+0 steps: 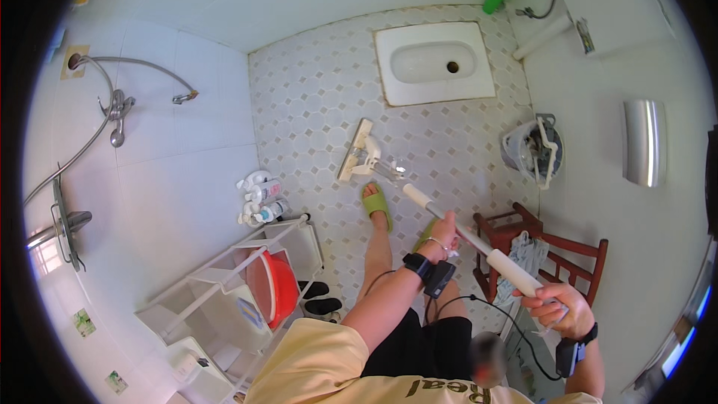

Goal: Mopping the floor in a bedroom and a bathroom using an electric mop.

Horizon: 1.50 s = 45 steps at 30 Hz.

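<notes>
A sponge mop [474, 239] slants across the view, its metal pole running from lower right up to the tiled floor. Midway along the pole, my left hand [445, 235] grips the metal section. Near the upper end, my right hand [561, 308] is closed around the white handle grip. The pale mop head [356, 148] rests on the floor ahead of my green slipper [376, 209]. Part of my other slipper is hidden behind my left hand and arm.
A squat toilet [435, 64] is set in the far floor. To the right stand a bucket [517, 151] and a red-brown wooden chair [572, 261] with a cloth. On the left are several bottles [263, 196] and a white rack [224, 275] holding a red basin [284, 289].
</notes>
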Tool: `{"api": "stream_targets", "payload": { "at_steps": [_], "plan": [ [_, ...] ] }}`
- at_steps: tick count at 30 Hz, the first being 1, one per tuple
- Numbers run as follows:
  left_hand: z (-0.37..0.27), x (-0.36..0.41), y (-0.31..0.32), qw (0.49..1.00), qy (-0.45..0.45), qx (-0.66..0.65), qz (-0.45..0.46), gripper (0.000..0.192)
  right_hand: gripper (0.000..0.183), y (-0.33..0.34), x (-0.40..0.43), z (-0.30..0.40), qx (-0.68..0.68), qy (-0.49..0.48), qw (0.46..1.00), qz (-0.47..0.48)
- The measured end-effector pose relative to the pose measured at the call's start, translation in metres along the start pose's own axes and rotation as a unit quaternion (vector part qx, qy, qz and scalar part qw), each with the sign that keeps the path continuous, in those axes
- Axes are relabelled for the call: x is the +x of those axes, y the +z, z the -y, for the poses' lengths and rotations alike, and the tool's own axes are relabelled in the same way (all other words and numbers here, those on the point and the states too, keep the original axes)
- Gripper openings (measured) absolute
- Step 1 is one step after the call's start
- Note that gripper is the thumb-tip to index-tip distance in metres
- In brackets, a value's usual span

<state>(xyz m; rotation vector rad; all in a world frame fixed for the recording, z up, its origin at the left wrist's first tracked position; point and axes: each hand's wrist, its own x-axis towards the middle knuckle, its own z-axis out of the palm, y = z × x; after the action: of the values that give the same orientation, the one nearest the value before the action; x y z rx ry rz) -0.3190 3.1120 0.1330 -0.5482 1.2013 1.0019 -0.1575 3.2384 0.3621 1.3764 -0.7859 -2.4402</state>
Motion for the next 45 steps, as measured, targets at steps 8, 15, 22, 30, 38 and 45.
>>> {"api": "stream_targets", "payload": {
  "at_steps": [8,15,22,30,38,45],
  "plan": [
    [0.144,-0.032,0.065,0.983,0.029,0.146,-0.107,0.031,0.038,-0.165,-0.057,-0.068,-0.128,0.068,0.987,-0.07],
    [0.241,-0.054,0.059,0.934,-0.024,0.347,-0.086,0.034,0.023,-0.248,-0.048,-0.179,-0.457,-0.252,0.765,-0.376],
    [0.299,-0.064,0.042,0.912,-0.138,0.385,-0.029,0.04,0.026,-0.28,-0.023,-0.199,-0.49,-0.132,0.751,-0.422],
    [0.162,0.039,0.052,0.948,0.083,0.308,-0.009,0.032,0.022,-0.259,0.041,-0.098,-0.499,-0.183,0.781,-0.329],
    [0.134,0.008,0.068,0.899,0.078,0.424,-0.074,0.033,0.017,-0.208,0.022,-0.109,-0.46,-0.167,0.823,-0.288],
    [0.267,-0.026,0.038,0.891,-0.022,0.453,-0.025,0.056,0.032,-0.229,-0.03,-0.18,-0.405,-0.188,0.812,-0.376]
  ]
}}
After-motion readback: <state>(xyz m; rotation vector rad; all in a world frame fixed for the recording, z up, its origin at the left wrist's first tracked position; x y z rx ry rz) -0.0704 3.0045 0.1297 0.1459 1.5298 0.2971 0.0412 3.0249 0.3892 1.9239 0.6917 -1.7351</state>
